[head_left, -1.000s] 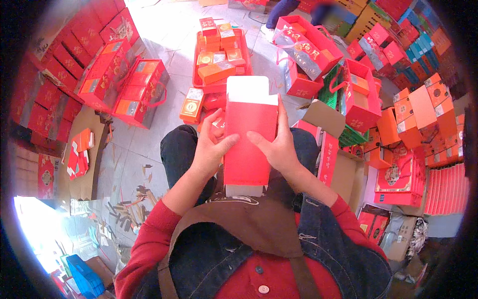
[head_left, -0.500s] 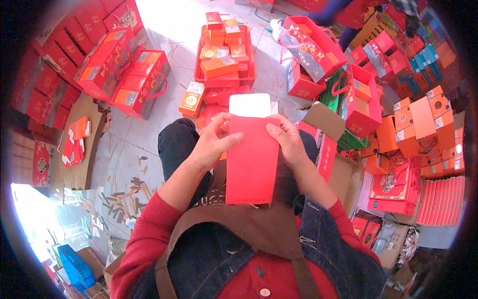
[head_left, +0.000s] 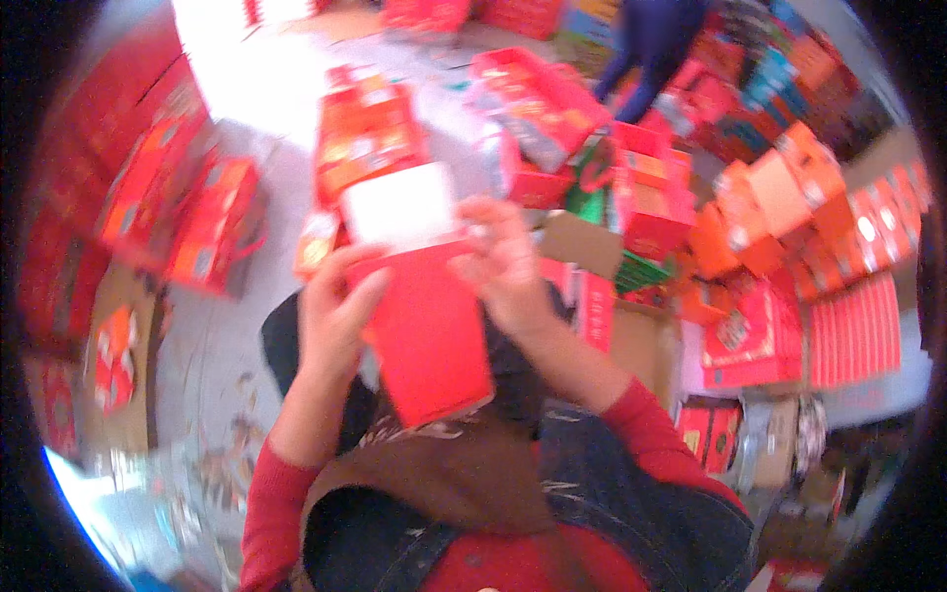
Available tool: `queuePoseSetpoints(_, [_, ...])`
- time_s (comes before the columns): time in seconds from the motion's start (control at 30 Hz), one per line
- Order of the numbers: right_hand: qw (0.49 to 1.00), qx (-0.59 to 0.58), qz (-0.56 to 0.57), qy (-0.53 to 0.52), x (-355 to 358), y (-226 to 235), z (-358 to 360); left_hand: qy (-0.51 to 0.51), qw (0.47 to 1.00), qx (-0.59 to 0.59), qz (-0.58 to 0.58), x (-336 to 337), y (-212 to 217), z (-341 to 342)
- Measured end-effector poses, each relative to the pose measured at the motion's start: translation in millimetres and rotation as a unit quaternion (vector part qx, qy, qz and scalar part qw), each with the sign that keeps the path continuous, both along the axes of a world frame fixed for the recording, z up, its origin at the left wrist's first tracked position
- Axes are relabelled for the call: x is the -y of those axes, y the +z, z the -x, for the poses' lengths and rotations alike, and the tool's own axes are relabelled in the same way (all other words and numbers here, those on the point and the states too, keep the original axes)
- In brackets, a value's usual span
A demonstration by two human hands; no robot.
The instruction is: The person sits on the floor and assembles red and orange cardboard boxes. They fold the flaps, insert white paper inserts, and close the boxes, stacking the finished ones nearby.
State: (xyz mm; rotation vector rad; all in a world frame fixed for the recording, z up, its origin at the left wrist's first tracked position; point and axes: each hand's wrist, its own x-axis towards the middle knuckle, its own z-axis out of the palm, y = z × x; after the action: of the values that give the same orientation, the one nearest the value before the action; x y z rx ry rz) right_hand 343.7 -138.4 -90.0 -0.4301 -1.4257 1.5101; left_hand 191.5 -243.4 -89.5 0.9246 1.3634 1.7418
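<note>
A tall, narrow red box [head_left: 429, 335] leans over my lap, its white inner flap [head_left: 400, 207] standing up at the far end. My left hand [head_left: 335, 306] grips the box's upper left edge, thumb on the red face and the other fingers behind. At the upper right corner, my right hand [head_left: 508, 266] has its thumb against the edge and its fingers curled close to the base of the flap. Blur softens the fingertips, and the back of the box is hidden.
Beyond the flap stands a red basket [head_left: 324, 163] of orange boxes. Red gift cartons [head_left: 212, 227] line the left; open red cartons [head_left: 651, 187], a green crate [head_left: 641, 271] and stacked orange boxes [head_left: 750, 207] fill the right. A person's dark-clad leg [head_left: 656, 49] shows at the back.
The view has swung, so the surroundings sit differently. The box now tilts, its lower end toward the right. My right fingers have lifted from the box's face to the corner by the flap.
</note>
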Motion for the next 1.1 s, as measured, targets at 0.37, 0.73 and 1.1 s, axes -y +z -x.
queuePoseSetpoints(0.37, [0.983, 0.149, -0.005, 0.106, -15.0, -4.7, -8.2, -0.038, 0.994, 0.103, -0.001, -2.0, -8.5, -3.3])
queuePoseSetpoints(0.73, [0.992, 0.091, 0.051, 0.066, 7.1, 15.0, -11.8, 0.004, 0.998, 0.047, 0.037, 8.5, 6.7, -8.9])
queuePoseSetpoints(1.1, [0.993, 0.083, 0.065, 0.05, 4.5, 11.5, -3.5, -0.036, 0.998, 0.039, 0.045, 13.0, -3.6, -13.8])
